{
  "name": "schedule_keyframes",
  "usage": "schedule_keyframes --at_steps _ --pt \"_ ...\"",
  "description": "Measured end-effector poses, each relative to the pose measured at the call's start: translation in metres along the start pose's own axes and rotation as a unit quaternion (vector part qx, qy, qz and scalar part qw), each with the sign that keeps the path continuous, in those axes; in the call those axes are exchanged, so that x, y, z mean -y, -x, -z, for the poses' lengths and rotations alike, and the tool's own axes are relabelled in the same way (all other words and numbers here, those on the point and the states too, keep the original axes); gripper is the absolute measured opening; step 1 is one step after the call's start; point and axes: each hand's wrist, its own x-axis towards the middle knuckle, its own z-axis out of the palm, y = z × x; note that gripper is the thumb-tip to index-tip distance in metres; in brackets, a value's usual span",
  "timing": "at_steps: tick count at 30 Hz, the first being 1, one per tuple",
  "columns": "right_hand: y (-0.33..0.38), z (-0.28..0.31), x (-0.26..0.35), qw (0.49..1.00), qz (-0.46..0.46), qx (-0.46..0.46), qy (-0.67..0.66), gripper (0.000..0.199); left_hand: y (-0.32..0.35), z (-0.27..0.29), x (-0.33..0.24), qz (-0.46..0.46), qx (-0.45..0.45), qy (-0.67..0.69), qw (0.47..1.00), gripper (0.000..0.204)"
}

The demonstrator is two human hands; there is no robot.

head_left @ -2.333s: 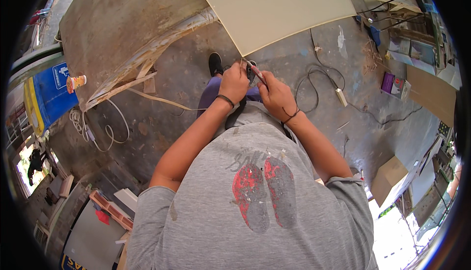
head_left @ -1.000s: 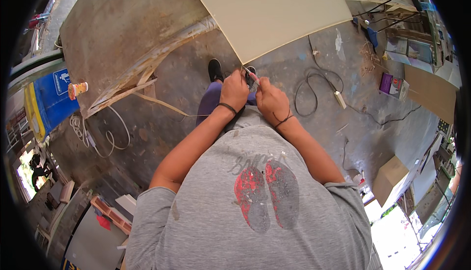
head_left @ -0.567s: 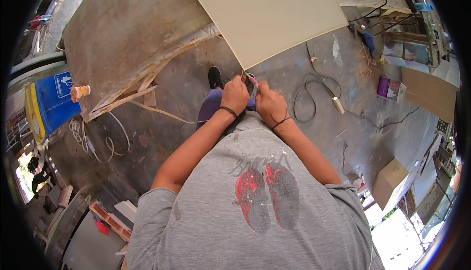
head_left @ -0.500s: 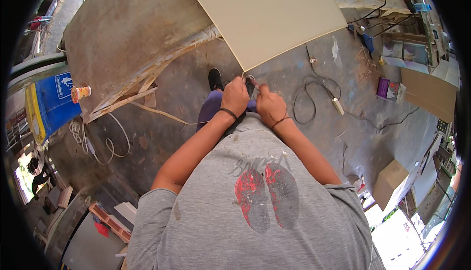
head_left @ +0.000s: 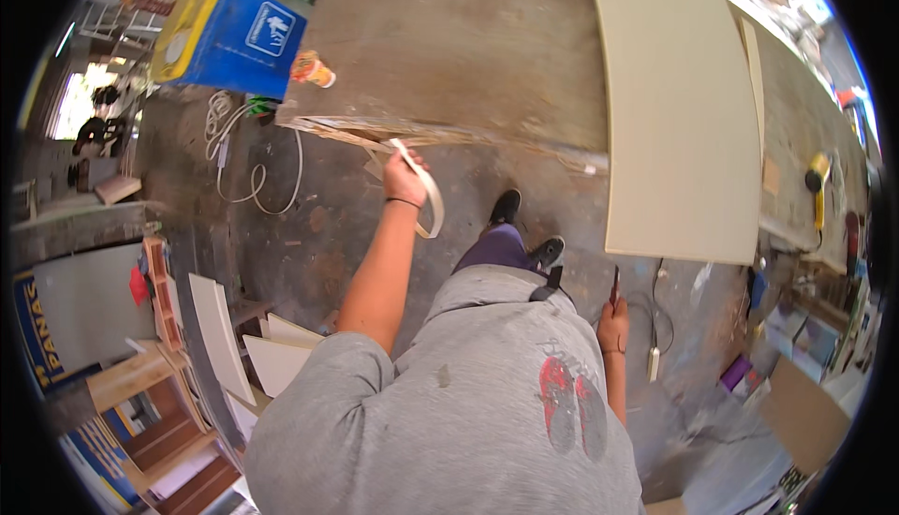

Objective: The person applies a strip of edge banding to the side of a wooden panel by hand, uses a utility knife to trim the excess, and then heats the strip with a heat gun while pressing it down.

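My left hand [head_left: 405,178] is closed around a pale, thin, flexible strip [head_left: 434,204], which loops down beside the wrist. That hand is by the front edge of the worn worktable [head_left: 459,37]. On the other side of my body, my right hand [head_left: 613,326] grips a slim, dark reddish tool [head_left: 615,285] that points away from me; its exact kind is too small to make out. Just beyond it lies a large cream panel [head_left: 684,140], its near end jutting past the worktable's edge.
A patterned paper cup [head_left: 313,69] stands at the worktable's left corner, beside a blue bin [head_left: 234,42]. White cable [head_left: 257,187] lies below them. A socket block [head_left: 654,363] with dark cord is on the floor at right. Wooden shelving [head_left: 159,412] and cut boards [head_left: 220,337] stand lower left.
My hands were together at the panel's corner and are now wide apart. The left has moved left with the strip, the right down and right with the tool. The view has turned left.
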Motion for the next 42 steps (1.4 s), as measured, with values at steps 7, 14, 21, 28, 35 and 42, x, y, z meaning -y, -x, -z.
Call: schedule_keyframes --at_steps 7,14,21,28,35,42 --pt "-0.024 0.006 0.0 0.999 -0.006 0.001 0.052 0.023 -0.084 0.079 -0.108 -0.05 -0.1 0.037 0.993 0.019" --pt "-0.038 0.014 0.053 0.995 -0.059 0.003 0.075 0.023 -0.163 0.101 -0.155 -0.026 -0.199 0.021 0.979 0.015" --pt "-0.042 -0.014 0.066 0.995 -0.047 0.019 0.09 0.024 -0.191 0.107 -0.168 -0.108 -0.21 0.057 0.97 0.013" --pt "-0.046 -0.038 0.075 0.996 -0.024 0.037 0.079 0.025 -0.207 0.084 -0.198 -0.213 -0.294 0.183 0.914 0.039" --pt "-0.03 -0.01 0.157 0.993 -0.016 0.086 0.078 0.027 -0.154 -0.001 -0.201 -0.136 -0.39 0.071 0.908 0.067" --pt "-0.056 0.025 0.301 0.981 0.087 0.171 -0.025 0.036 -0.166 0.044 -0.202 -0.279 -0.268 -0.046 0.921 0.071"
